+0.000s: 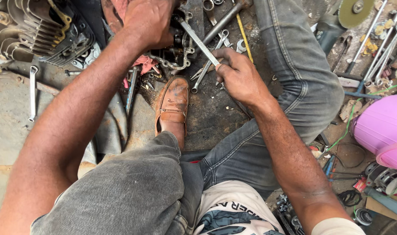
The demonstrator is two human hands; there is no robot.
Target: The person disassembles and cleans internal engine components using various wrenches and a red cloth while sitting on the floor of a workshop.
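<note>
My right hand grips the lower end of a long steel spanner that runs up and left to a greasy metal engine part on the floor. My left hand presses down on the top of that same part, fingers curled over it. A pink rag lies just under the left hand. Several loose spanners lie spread beneath the right hand. My brown leather shoe rests on the ground right below the part.
A finned engine block stands at the upper left, with a spanner on the concrete beside it. A yellow-handled tool lies by my right knee. More spanners and an angle grinder disc sit upper right, a pink plastic tub at right.
</note>
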